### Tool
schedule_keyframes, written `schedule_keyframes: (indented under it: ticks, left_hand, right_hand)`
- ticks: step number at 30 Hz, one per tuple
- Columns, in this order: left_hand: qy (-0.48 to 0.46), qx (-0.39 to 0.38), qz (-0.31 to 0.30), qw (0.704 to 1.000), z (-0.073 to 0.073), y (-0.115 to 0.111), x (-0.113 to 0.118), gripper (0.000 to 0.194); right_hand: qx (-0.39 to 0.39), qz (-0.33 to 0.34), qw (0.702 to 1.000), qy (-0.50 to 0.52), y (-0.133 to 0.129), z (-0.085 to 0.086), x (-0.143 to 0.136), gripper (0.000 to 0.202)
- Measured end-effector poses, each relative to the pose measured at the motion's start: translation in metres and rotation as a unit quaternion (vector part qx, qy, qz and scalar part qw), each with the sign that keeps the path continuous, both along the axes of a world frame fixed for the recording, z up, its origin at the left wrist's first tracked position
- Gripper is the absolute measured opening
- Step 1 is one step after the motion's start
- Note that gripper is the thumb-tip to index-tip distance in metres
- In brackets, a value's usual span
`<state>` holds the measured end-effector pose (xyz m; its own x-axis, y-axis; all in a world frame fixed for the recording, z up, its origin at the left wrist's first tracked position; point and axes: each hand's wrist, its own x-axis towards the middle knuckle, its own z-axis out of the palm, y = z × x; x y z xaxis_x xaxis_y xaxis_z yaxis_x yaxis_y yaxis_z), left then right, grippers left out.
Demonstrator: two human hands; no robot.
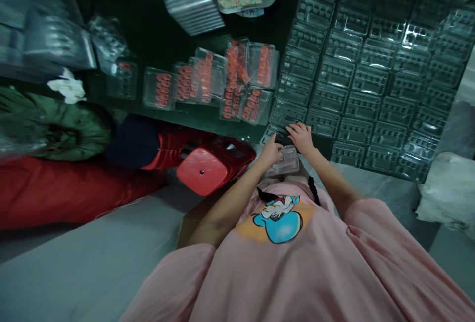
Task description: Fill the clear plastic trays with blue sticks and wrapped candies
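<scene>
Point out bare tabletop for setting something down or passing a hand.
Best set-down: dark table between the plastic bundle at left and the tray stack. Slimmer lane for a hand: between the green-and-cream pieces' tray and the clear-tray grid. Crowded: right side, under that grid; centre, overlapping red-filled trays; around left hand and right hand.

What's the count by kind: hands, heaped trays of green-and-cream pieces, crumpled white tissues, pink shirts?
Left hand and right hand: 2
Heaped tray of green-and-cream pieces: 1
Crumpled white tissue: 1
Pink shirt: 1
Total: 5
</scene>
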<state>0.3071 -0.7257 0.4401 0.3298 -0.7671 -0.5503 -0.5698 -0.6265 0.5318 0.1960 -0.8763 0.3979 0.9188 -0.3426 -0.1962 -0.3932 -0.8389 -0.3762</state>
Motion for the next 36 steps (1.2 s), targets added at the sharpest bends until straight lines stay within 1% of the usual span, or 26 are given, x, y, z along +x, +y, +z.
schedule_keyframes:
  ticks: [2,4,7,10,16,19,21,23,24,25,26,27,29,31,33,36]
  left_hand:
    - [0.007,-0.014,-0.008,1.0,0.004,0.003,-0.002,0.038]
    - [0.017,-0.031,-0.015,0.999,0.009,0.012,-0.007,0.037]
    - [0.021,-0.059,-0.016,0.998,0.015,0.03,-0.014,0.04]
    - [0.015,-0.08,-0.015,0.997,0.018,0.048,-0.018,0.044]
    - [-0.018,-0.122,-0.032,0.992,0.015,0.071,-0.023,0.049]
    - [-0.033,-0.164,-0.038,0.985,0.011,0.077,-0.025,0.049]
    - [-0.037,-0.204,-0.035,0.978,0.009,0.08,-0.026,0.049]
    - [-0.039,-0.243,-0.037,0.968,0.007,0.083,-0.028,0.05]
    - [-0.042,-0.258,-0.043,0.964,0.006,0.084,-0.03,0.05]
    - [-0.045,-0.268,-0.053,0.961,0.005,0.086,-0.032,0.05]
    - [-0.049,-0.273,-0.066,0.958,0.004,0.087,-0.034,0.05]
    - [-0.051,-0.275,-0.081,0.957,0.003,0.088,-0.038,0.051]
    - [-0.05,-0.276,-0.12,0.952,0.001,0.091,-0.046,0.052]
    - [-0.043,-0.278,-0.165,0.945,0.0,0.092,-0.055,0.052]
    - [-0.043,-0.281,-0.202,0.937,0.001,0.092,-0.063,0.05]
    - [-0.046,-0.279,-0.237,0.929,0.004,0.088,-0.074,0.047]
  right_hand:
    - [0.004,-0.006,1.0,-0.005,-0.005,-0.002,0.004,0.038]
    - [0.013,0.001,1.0,-0.013,-0.011,-0.004,0.007,0.036]
    - [0.022,0.011,1.0,-0.018,-0.02,-0.006,0.01,0.035]
    - [0.021,0.004,1.0,-0.019,-0.026,-0.006,0.011,0.033]
    - [0.024,0.026,0.999,-0.028,-0.028,-0.004,0.01,0.035]
    - [0.028,0.04,0.998,-0.044,-0.028,-0.001,0.008,0.036]
    - [0.037,0.031,0.996,-0.069,-0.023,0.004,0.006,0.036]
    - [0.075,0.002,0.993,-0.091,-0.011,0.012,-0.001,0.032]
    - [0.114,-0.011,0.989,-0.092,-0.002,0.016,-0.006,0.03]
    - [0.169,-0.015,0.982,-0.081,0.008,0.021,-0.013,0.028]
    - [0.236,-0.007,0.97,-0.055,0.018,0.025,-0.022,0.027]
    - [0.309,0.006,0.951,-0.021,0.028,0.029,-0.032,0.027]
    - [0.448,0.014,0.892,0.05,0.045,0.034,-0.054,0.032]
    - [0.556,-0.027,0.825,0.096,0.054,0.037,-0.074,0.038]
    - [0.624,-0.077,0.767,0.124,0.056,0.037,-0.089,0.043]
    - [0.686,-0.111,0.699,0.171,0.051,0.034,-0.103,0.043]
